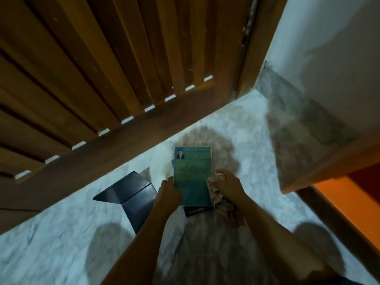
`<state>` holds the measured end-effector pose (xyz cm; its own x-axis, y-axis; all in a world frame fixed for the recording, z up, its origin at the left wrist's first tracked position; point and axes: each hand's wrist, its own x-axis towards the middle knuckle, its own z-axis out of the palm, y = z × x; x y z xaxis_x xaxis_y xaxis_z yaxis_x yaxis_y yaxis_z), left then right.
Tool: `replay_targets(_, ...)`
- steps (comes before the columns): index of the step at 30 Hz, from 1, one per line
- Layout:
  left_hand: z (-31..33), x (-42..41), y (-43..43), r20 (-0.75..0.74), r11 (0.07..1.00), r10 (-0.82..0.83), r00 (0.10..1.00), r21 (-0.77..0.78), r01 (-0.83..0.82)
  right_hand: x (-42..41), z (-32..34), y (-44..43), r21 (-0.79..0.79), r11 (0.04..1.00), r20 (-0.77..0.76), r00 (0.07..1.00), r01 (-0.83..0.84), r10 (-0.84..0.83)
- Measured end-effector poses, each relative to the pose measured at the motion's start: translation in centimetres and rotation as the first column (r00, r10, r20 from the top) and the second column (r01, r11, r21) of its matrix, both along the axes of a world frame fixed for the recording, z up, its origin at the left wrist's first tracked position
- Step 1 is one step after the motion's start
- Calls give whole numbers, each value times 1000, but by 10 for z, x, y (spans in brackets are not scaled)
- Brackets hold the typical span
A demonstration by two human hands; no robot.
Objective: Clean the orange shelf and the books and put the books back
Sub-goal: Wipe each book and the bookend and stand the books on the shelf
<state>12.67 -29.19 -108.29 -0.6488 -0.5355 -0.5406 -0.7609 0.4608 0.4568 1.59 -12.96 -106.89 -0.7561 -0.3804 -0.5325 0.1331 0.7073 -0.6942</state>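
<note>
A green book [192,173] with a small portrait in its top left corner lies on top of a small pile on the pale marbled floor. Another book's dark edge [195,210] sticks out under its near end. My left hand [167,194] grips the green book's left edge. My right hand [227,185] holds a bunched pinkish cloth [218,199] against the book's right edge. Part of the orange shelf [347,194] shows at the right edge of the view.
A dark blue folded bookend [133,197] lies on the floor left of the books. A slatted wooden door [102,79] fills the upper left. A grey-skirted white wall [308,130] runs along the right.
</note>
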Motion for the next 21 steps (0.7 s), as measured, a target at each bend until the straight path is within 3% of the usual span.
replay_targets(5, -18, -2, -1, -84, 989, 110, 990, 107, -101, 0, -13, -19, -78, 995, 115, 992, 63, -54)
replay_targets(9, -22, 0, 0, -153, 970, 210, 966, 159, -186, 8, -17, -23, -111, 988, 66, 993, 104, -97)
replay_targets(14, -18, 1, 4, -108, 907, 319, 941, 322, -271, 18, -15, -25, -181, 965, 82, 981, 188, -175)
replay_targets(18, -18, 9, 3, -32, 835, 435, 900, 388, -390, 25, -16, -21, -62, 989, 111, 986, 135, -127)
replay_targets(21, -18, 16, 3, -47, 844, 455, 889, 340, -414, 41, -16, -16, -37, 997, 114, 991, 72, -68)
